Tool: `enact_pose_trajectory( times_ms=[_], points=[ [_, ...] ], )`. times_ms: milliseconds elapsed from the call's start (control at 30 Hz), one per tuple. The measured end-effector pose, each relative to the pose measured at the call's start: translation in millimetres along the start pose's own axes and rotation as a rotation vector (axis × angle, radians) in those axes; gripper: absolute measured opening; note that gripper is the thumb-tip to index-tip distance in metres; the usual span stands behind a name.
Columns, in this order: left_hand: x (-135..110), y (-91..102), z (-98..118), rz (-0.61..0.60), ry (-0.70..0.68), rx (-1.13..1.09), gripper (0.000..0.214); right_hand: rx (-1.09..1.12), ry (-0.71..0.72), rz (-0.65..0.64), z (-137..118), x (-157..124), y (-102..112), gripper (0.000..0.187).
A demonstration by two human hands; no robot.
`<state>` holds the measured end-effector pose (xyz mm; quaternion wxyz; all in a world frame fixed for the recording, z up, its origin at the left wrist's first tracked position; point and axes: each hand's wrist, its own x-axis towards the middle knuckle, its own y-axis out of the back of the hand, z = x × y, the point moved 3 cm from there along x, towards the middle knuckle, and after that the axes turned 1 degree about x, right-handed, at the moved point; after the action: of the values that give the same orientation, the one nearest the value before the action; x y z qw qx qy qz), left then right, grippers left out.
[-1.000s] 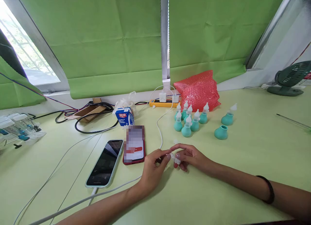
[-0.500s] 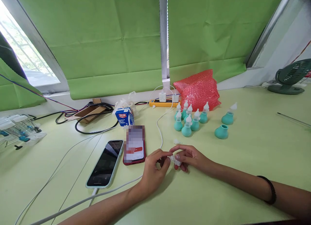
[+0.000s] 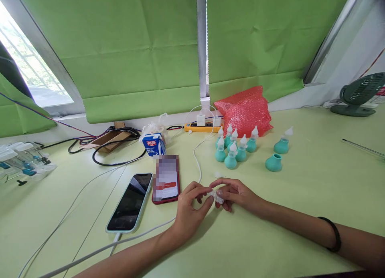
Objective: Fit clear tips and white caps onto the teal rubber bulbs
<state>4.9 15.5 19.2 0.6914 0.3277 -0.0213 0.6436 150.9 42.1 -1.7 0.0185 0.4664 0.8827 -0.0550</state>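
Observation:
Between my two hands is a small clear plastic nozzle part (image 3: 217, 197), partly covered by fingers. My left hand (image 3: 191, 208) pinches its left end with thumb and index finger. The fingers of my right hand (image 3: 234, 194) close around its right end. Just beyond them lies a small translucent piece (image 3: 219, 175) on the table. Farther back stand several teal squeeze bulbs (image 3: 230, 162) with clear nozzles and pointed white tips. To the right, one teal bulb (image 3: 273, 163) has an open neck, and behind it another bulb (image 3: 282, 146) carries a nozzle.
Left of my hands lie a red-cased phone (image 3: 166, 180) and a black-screened phone (image 3: 130, 204) with a white cable. Behind are a blue milk carton (image 3: 154, 145), an orange power strip (image 3: 198, 128) and a red bubble-wrap bag (image 3: 248, 111). A fan (image 3: 356, 97) stands far right.
My left thumb and fingers have shifted slightly on the clear nozzle part. My right hand keeps nearly the same hold, and the things on the table stay in place.

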Motion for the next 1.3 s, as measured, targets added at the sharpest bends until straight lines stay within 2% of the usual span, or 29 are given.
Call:
enact_pose_trajectory(
  times_ms=[400, 967, 1100, 1300],
  points=[
    [-1.5, -1.3, -2.2, -0.03, -0.028, 0.014, 0.019, -0.004, 0.006, 0.008, 0.4, 0.2, -0.1, 0.044],
    [-0.8, -2.1, -4.6, -0.052, 0.024, -0.039, 0.016, -0.019, -0.002, -0.01, 0.3, -0.7, 0.1, 0.045],
    [-0.9, -2.7, -5.5, -0.029, -0.009, -0.061, 0.011, -0.013, -0.008, -0.007, -0.1, -0.9, 0.1, 0.044],
    [-1.6, -4.4, -7.8, -0.047, -0.026, -0.029, 0.015, 0.05, -0.041, 0.022, -0.4, 0.0, 1.8, 0.044]
  ],
)
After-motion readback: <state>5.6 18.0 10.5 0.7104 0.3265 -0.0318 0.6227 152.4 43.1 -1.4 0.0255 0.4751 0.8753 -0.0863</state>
